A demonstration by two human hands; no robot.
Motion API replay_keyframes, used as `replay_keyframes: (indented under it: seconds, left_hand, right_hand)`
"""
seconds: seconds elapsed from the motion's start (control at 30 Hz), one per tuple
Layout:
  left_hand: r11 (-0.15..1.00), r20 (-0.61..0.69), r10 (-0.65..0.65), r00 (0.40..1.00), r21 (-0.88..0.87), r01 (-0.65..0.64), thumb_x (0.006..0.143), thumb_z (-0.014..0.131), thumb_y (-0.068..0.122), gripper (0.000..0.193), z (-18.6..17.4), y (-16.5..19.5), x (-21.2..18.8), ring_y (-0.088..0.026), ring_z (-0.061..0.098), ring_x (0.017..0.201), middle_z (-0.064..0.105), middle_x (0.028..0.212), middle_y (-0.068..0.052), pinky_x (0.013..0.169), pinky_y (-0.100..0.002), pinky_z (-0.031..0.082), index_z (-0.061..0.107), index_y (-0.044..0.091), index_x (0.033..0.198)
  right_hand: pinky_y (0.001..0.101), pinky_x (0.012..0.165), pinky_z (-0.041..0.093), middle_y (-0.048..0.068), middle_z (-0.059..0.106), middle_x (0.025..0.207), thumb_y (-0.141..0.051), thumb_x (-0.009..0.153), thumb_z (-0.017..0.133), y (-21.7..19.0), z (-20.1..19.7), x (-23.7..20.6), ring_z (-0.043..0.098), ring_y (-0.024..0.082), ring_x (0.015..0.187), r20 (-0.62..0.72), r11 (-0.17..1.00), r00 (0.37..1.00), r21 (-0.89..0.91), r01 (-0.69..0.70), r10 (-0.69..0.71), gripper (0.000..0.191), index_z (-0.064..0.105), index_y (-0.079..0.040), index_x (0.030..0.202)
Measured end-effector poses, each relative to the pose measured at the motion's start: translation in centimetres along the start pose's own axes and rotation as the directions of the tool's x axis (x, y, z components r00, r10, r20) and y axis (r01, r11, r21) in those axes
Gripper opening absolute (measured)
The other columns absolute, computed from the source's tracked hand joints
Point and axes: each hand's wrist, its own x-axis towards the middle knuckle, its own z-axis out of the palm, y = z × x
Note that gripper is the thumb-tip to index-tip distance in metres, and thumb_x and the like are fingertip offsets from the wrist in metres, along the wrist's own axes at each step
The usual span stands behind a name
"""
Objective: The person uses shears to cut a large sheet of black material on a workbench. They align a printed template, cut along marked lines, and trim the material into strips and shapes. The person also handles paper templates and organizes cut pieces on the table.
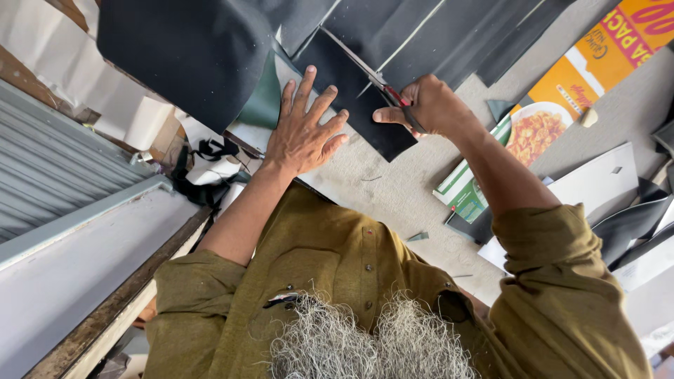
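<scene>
left hand (pixel 303 133) on sheet (pixel 358 105), scissors (pixel 382 84) beside

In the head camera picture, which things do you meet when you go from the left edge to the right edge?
Grey corrugated shutter → white roll → left hand pressed flat on the dark sheet → scissors in the right hand → orange and green food carton → white card.

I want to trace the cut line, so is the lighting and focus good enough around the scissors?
Head view: soft, even daylight, no glare; scissors in the right hand look sharp, but their blades blend into the black sheet under the left hand.
</scene>
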Motion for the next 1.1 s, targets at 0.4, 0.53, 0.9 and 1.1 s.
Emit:
replay_keyframes:
  seconds: [0.4,0.53,0.9,1.1]
  left_hand:
    - [0.975,-0.106,0.224,0.969,0.02,-0.223,0.091,0.073,0.026,0.022,-3.6,0.1,6.5,-0.026,0.056,0.124,0.062,0.117,-0.003,0.092,-0.048,0.047,0.068,0.01,0.105]
    - [0.957,-0.04,0.288,0.957,0.055,-0.286,0.097,0.068,0.021,0.006,-4.0,2.0,7.5,-0.023,0.064,0.11,0.064,0.104,-0.001,0.089,-0.046,0.049,0.068,0.014,0.098]
    - [0.86,0.521,0.419,0.743,-0.491,-0.14,0.097,0.063,0.039,0.031,-2.6,20.0,13.5,-0.038,0.07,0.085,0.071,0.087,-0.019,0.076,-0.05,0.052,0.063,0.008,0.101]
    - [0.235,-0.241,0.572,0.784,-0.867,-0.439,0.119,0.043,0.04,0.054,2.1,30.1,19.8,-0.04,0.053,0.132,0.049,0.145,-0.03,0.106,-0.047,0.044,0.038,-0.004,0.151]
  right_hand:
    - [0.0279,0.044,0.042,0.003,0.057,0.049,-0.05,0.091,0.073,11.0,7.5,-13.9,0.053,0.012,0.045,-0.412,0.886,0.9,0.459,0.07,0.142,0.057,0.063,-0.005,0.058]
    - [0.028,0.04,0.039,0.003,0.056,0.054,-0.045,0.088,0.077,15.6,14.4,-19.0,0.051,0.012,0.043,-0.486,0.506,0.801,0.817,0.275,0.35,0.048,0.058,-0.003,0.073]
    - [0.0246,0.044,0.042,0.0,0.057,0.056,-0.039,0.085,0.081,20.2,24.4,-26.3,0.053,0.009,0.047,-0.326,0.272,0.598,0.945,0.183,0.732,0.038,0.068,-0.004,0.08]
    - [0.025,0.046,0.044,0.001,0.059,0.06,-0.033,0.083,0.083,19.5,23.7,-25.0,0.056,0.01,0.05,-0.357,0.269,0.562,0.934,0.236,0.746,0.034,0.069,-0.002,0.086]
